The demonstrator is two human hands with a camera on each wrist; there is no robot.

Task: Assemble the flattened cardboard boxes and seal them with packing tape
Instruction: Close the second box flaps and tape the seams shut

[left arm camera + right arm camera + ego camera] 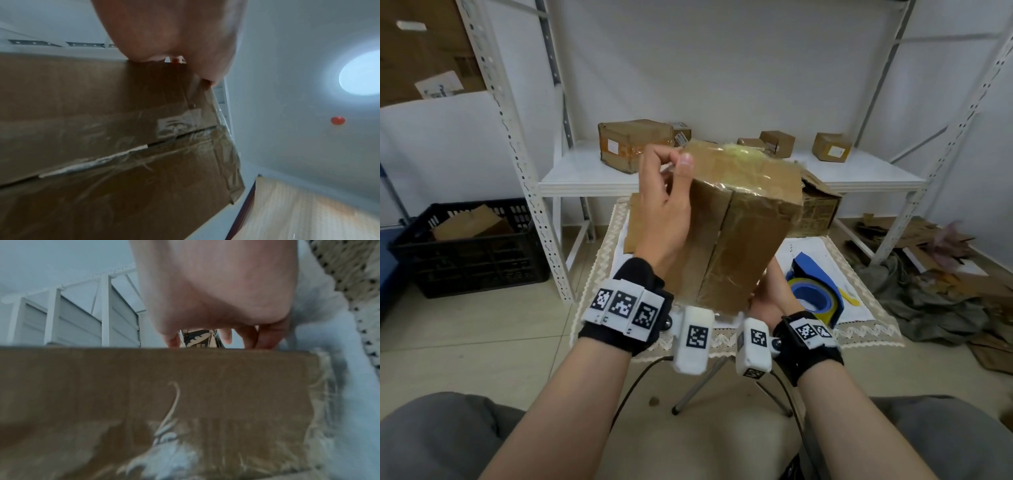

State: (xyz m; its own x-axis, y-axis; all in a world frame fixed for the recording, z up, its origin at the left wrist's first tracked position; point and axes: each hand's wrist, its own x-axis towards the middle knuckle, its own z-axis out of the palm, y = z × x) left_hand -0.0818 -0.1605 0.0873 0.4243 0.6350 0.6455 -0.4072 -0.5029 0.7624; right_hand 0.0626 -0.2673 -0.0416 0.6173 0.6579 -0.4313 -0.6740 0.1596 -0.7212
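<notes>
The cardboard box [726, 233] is held up in the air between both hands, tilted, above the cloth-covered counter [866, 329] and in front of the white shelf [859, 174]. The left hand [666, 209] lies against its upper left corner, thumb and forefinger pinched together on what looks like a loose edge of clear tape [736, 161] at the top edge; the left wrist view shows the fingertips right at that corner, with film lifting off it. The right hand [770, 298] is under the lower end, mostly hidden by the box; the right wrist view shows its fingers curled over the far edge, so it grips and carries the weight. The box looks light and probably empty, judging by how easily it is held aloft, yet stiff enough along its folded edges to be gripped there; the flat panels would likely give if squeezed in the middle. Its brown board is matte, worn and scuffed where old tape has torn the paper. A glossy, wrinkled film crosses the centre seam, where the two flaps meet with a thin dark gap. That film will be slick under the fingers, so corners and bare board are the safer holds. The blue tape dispenser [815, 291], with its yellowish roll, rests on the counter just right of the right hand.
</notes>
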